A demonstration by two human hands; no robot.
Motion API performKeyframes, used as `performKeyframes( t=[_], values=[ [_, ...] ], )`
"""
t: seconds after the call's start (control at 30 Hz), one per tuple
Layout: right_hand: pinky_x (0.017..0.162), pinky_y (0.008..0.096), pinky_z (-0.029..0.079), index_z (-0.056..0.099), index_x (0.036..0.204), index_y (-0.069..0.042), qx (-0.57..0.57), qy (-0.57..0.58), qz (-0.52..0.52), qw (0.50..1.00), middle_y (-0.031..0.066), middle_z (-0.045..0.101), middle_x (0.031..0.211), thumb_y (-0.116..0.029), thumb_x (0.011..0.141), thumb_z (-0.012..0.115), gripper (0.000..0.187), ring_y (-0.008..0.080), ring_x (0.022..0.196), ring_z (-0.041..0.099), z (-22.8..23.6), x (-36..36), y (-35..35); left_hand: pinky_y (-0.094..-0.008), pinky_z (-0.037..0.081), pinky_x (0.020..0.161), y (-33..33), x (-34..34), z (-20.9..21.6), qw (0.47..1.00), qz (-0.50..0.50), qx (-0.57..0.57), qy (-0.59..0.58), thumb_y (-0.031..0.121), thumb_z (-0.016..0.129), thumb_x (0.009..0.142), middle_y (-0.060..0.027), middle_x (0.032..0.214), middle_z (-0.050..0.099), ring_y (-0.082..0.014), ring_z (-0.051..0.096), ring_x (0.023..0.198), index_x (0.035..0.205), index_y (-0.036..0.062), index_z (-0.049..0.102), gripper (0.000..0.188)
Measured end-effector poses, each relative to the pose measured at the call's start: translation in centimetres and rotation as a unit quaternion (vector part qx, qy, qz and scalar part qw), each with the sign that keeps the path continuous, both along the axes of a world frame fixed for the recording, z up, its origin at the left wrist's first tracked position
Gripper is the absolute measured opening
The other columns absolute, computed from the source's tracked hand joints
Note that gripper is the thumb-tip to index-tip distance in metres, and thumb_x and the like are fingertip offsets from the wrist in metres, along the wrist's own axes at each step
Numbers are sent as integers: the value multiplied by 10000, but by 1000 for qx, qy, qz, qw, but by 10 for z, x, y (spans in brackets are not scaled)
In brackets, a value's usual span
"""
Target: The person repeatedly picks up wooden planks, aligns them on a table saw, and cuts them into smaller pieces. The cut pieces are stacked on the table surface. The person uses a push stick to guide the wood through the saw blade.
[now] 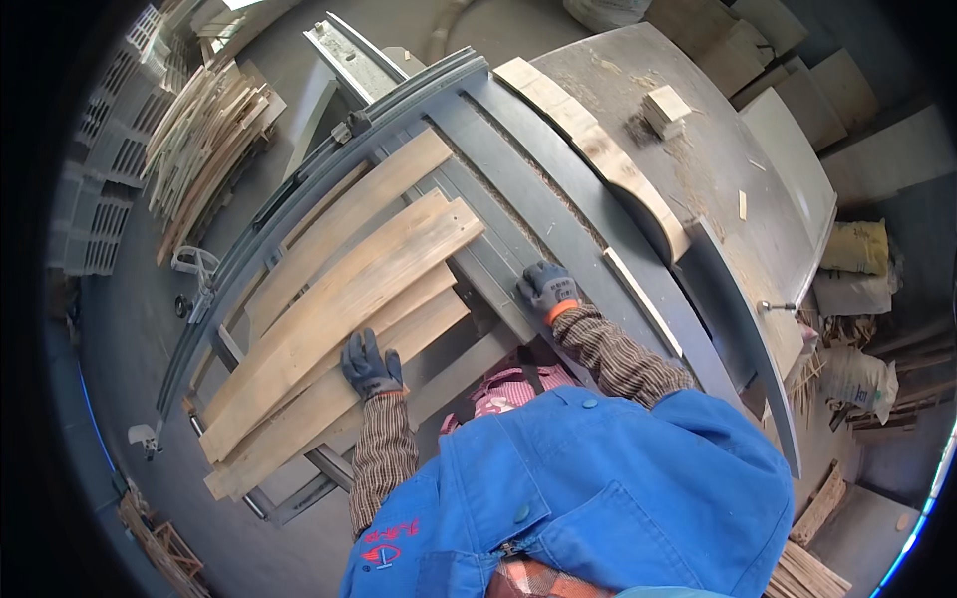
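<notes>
My left hand (372, 365), in a dark grey glove, lies with its fingers apart on a stack of pale wooden boards (334, 299). The boards rest at a slant on the sliding-table side of a large grey saw table (498, 149). My right hand (548, 286), in a matching glove with an orange cuff, is at the near edge of the saw table. Its fingers are curled, and whatever may be under them is hidden. A narrow wooden strip (643, 302) lies on the table to the right of that hand.
A long curved board (598, 149) lies along the metal fence (743, 329). Beyond it a small stack of wood blocks (666, 110) stands amid sawdust. Piled slats (209, 145) are at the far left. Sacks (855, 249) and leaning panels (887, 149) line the right.
</notes>
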State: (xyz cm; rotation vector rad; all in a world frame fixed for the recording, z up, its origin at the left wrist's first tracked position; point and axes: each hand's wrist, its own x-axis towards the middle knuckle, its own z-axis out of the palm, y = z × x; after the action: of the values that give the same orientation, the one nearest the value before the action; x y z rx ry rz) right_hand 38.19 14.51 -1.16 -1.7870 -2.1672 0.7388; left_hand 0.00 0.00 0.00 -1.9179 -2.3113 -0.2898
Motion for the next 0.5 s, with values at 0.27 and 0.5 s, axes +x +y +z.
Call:
performKeyframes(
  t=[0.27, 0.5],
  values=[
    [990, 435, 472, 641, 1268, -176, 195, 9, -101, 976, 108, 637, 1249, -562, 835, 711, 585, 307, 1165, 586, 53, 15, 243, -523, 334, 1140, 11, -38, -10, 1000, -12, -3, 28, 231, 738, 765, -124, 1459, 402, -382, 352, 1351, 1426, 125, 515, 705],
    [1115, 441, 410, 446, 1488, -127, 15, -211, -126, 969, 171, 502, 1461, -658, 772, 725, 934, 335, 1354, 475, 46, 22, 394, -539, 348, 1122, 27, -50, -37, 999, -14, -23, 28, 250, 674, 773, -124, 1455, 404, -390, 362, 1341, 1406, 125, 532, 660]
  ],
)
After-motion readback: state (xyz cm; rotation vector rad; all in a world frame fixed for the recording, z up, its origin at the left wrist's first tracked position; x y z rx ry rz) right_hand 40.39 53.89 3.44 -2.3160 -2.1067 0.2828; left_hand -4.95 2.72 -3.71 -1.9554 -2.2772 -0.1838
